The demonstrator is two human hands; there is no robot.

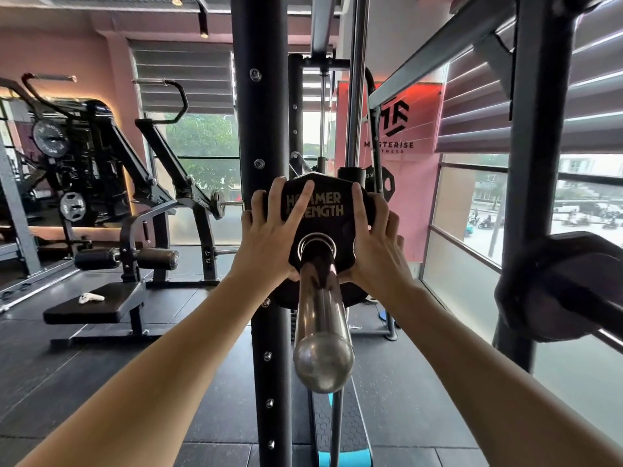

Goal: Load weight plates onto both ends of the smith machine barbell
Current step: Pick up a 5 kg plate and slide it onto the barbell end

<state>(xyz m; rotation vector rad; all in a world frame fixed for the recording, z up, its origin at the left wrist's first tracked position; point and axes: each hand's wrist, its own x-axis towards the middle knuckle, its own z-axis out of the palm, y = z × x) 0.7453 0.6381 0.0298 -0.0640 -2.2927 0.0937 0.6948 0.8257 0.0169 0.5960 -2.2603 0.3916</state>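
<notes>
As we list the scene from left to right, first comes a padded bench (94, 306) with a small white object (91, 298) lying on it, well apart from the work.

Item: left hand (269, 230). Fingers spread and nearly straight, flat against the left face of the weight plate (320, 210); we judge it pressing, not clasping.

Item: weight plate, black, lettered "HAMMER STRENGTH". Already threaded on the barbell sleeve (320, 298), upright, far along the sleeve towards the machine's black upright (266, 129). A larger plate seems to sit just behind it; how snugly the two meet we cannot tell.

Item: barbell sleeve, chrome. Its long axis runs from the plate straight back towards us, ending in a rounded cap between our forearms. The coming push therefore goes directly away from us, along that axis. Both hands sit level, neither plainly nearer.

Item: right hand (374, 237). Fingers laid on the plate's right face, curling somewhat over its edge.

Item: another dark plate (559, 284), blurred, at far right.
</notes>
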